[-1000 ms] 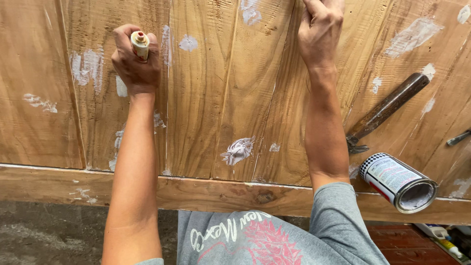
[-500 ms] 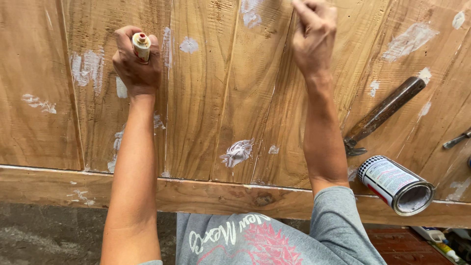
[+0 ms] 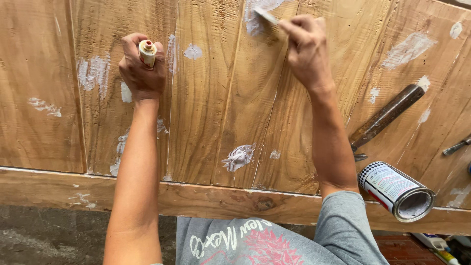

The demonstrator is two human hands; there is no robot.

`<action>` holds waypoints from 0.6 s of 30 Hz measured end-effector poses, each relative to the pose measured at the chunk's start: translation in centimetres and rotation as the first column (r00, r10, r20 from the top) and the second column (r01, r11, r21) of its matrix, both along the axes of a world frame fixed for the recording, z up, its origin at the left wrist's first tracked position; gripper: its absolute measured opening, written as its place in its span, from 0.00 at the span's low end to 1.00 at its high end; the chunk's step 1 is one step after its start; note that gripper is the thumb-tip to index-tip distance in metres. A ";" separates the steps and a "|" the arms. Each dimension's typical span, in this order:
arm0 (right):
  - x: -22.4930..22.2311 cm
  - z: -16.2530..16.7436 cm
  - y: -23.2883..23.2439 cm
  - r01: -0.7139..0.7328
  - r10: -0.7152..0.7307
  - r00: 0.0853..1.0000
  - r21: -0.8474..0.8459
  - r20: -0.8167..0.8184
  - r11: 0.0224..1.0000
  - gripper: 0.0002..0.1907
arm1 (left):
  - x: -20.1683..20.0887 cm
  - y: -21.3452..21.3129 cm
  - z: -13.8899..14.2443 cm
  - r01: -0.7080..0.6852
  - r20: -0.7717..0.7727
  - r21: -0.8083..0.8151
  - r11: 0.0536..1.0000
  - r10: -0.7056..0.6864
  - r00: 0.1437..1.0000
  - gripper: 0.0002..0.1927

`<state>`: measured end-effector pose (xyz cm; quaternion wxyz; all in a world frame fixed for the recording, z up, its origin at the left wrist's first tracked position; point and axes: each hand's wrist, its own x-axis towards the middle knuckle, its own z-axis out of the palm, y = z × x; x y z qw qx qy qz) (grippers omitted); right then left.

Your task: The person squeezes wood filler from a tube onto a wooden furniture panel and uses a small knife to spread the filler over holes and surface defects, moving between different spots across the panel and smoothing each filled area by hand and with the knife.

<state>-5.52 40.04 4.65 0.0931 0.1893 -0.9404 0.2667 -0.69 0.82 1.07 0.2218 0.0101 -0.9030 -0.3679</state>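
Moved: right hand (image 3: 308, 51) now shows a scraper (image 3: 266, 16) tip, pointing far-left.
Right: pinches scraper on filler patch (image 3: 255, 14).
Left: left hand (image 3: 142, 68) fisted round tube (image 3: 147, 52), well left.

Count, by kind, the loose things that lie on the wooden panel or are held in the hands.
Tubes: 1, small tube in the left hand
Spreaders: 1, putty blade in the right hand
Cans: 1, open can
Handled tools: 2, dark-handled tool, metal tool
Total: 5
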 end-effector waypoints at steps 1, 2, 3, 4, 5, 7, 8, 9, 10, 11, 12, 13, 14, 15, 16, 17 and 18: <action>-0.8 0.3 0.3 0.048 -0.048 0.999 -0.004 0.025 0.999 0.16 | 0.0 0.0 0.0 0.001 -0.005 -0.005 1.000 -0.001 1.000 0.18; -1.4 0.3 0.5 0.099 -0.098 0.994 -0.006 0.052 0.995 0.16 | 0.0 0.0 0.1 0.004 -0.009 -0.008 1.000 -0.004 1.000 0.18; -1.6 0.2 0.4 0.088 -0.088 0.996 -0.018 0.001 0.996 0.18 | 0.0 0.0 0.1 0.006 -0.004 -0.002 1.000 -0.006 1.000 0.19; -1.8 -0.1 0.2 0.077 -0.079 0.996 -0.030 -0.052 0.997 0.20 | -0.1 0.0 0.1 0.008 0.001 0.005 1.000 -0.008 1.000 0.19; -1.8 -0.4 0.1 0.066 -0.070 0.992 -0.040 -0.104 0.997 0.22 | -0.1 0.0 0.1 0.010 0.006 0.011 1.000 -0.010 1.000 0.19; -0.9 -1.5 -0.6 0.003 -0.004 1.000 -0.014 -0.014 1.000 0.19 | 0.0 0.1 0.1 0.004 0.000 0.006 1.000 -0.004 1.000 0.19; -0.6 -1.9 -0.6 -0.034 0.034 0.999 -0.003 0.029 0.999 0.17 | 0.0 0.1 0.1 -0.004 -0.005 0.003 1.000 0.004 1.000 0.20; -0.7 -2.1 -0.2 -0.024 0.024 1.000 -0.019 -0.008 1.000 0.19 | -0.1 0.1 0.1 -0.005 -0.006 0.009 1.000 0.005 1.000 0.19; -0.9 -2.3 0.3 -0.016 0.015 0.999 -0.039 -0.043 0.999 0.21 | 0.0 0.1 0.1 -0.007 -0.004 0.011 1.000 0.007 1.000 0.19; -1.0 -2.3 1.1 -0.007 0.003 0.997 -0.060 -0.071 0.998 0.23 | 0.1 0.1 0.1 -0.007 0.003 0.013 1.000 0.007 1.000 0.19; -2.0 -2.1 2.1 0.069 -0.078 0.993 -0.104 -0.091 0.992 0.26 | 0.1 0.0 0.1 -0.005 0.011 0.012 1.000 0.005 1.000 0.19; -2.9 -2.0 2.9 0.145 -0.162 0.981 -0.149 -0.107 0.978 0.30 | 0.1 -0.1 0.1 -0.002 0.018 0.012 1.000 0.002 1.000 0.20; -3.1 -1.9 3.4 0.204 -0.206 0.978 -0.069 -0.025 0.977 0.24 | 0.0 -0.1 0.0 0.001 0.020 0.012 1.000 -0.001 1.000 0.20; -3.2 -1.8 3.7 0.255 -0.255 0.965 0.016 0.052 0.967 0.19 | 0.0 -0.2 0.0 0.006 0.007 0.008 1.000 -0.006 1.000 0.20; -3.1 -1.5 3.9 0.296 -0.308 0.943 0.106 0.123 0.949 0.14 | 0.0 -0.2 -0.1 0.009 -0.006 0.005 1.000 -0.009 1.000 0.20; -2.5 -1.4 3.3 0.206 -0.207 0.977 0.017 0.045 0.978 0.18 | 0.1 -0.2 -0.1 0.009 -0.019 0.000 1.000 -0.009 1.000 0.20; -0.8 -1.4 2.1 0.106 -0.108 0.993 -0.062 -0.037 0.992 0.22 | 0.1 -0.2 0.0 0.004 0.002 0.008 1.000 -0.004 1.000 0.20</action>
